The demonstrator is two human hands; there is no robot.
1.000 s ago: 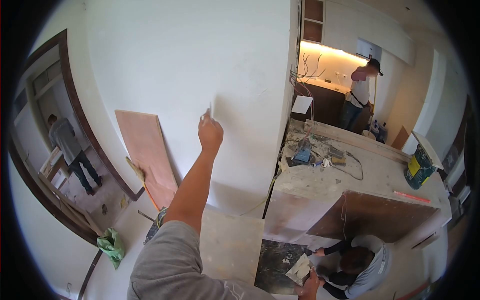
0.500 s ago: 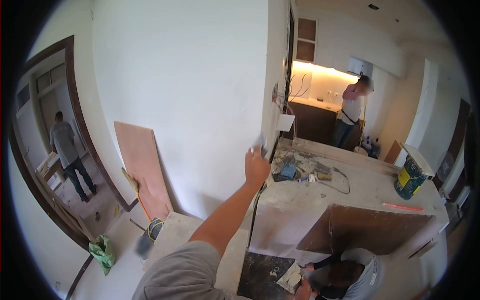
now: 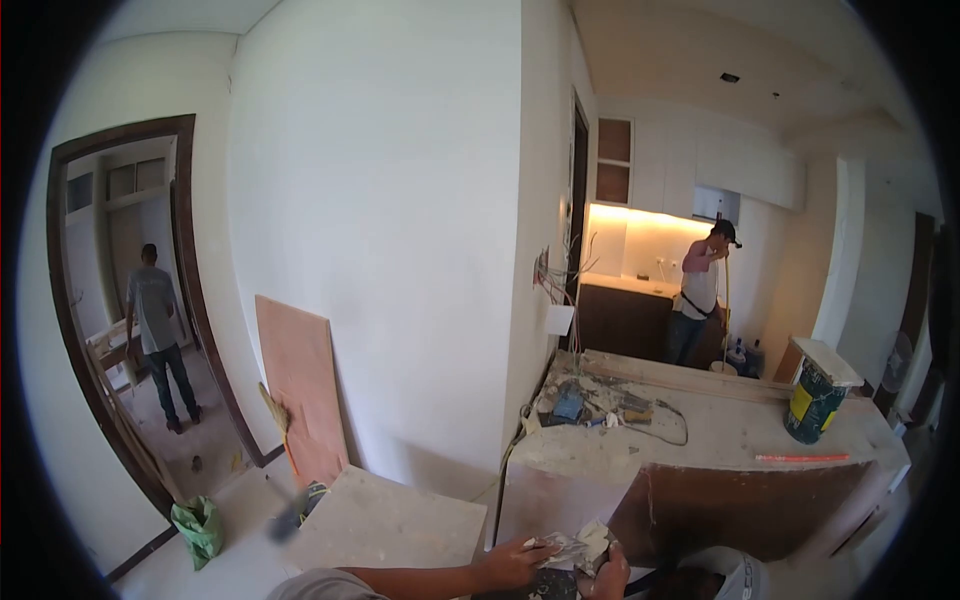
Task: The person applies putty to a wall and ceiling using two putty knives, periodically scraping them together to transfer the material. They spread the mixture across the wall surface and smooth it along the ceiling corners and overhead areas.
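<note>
My left hand (image 3: 508, 566) is low in front of me, closed around a putty knife (image 3: 566, 549) whose blade is partly hidden. The knife meets a pale lump of putty (image 3: 594, 540) beside my right hand (image 3: 610, 574). That hand grips a flat piece bearing the putty; most of the piece is hidden. Both hands are close together at the bottom edge of the view, above a dark surface. Ahead stands the smooth white wall (image 3: 380, 230), apart from the hands.
A dusty counter (image 3: 590, 450) holds tools, a cable, a red level (image 3: 802, 458) and a paint bucket (image 3: 815, 400). Wires (image 3: 555, 280) stick out of the wall corner. A wooden panel (image 3: 300, 385) leans left. One person (image 3: 700, 290) stands beyond the counter, another (image 3: 155, 330) past the doorway.
My left hand has come down from the wall corner to the putty by my right hand, bringing the putty knife with it. The view has tilted upward.
</note>
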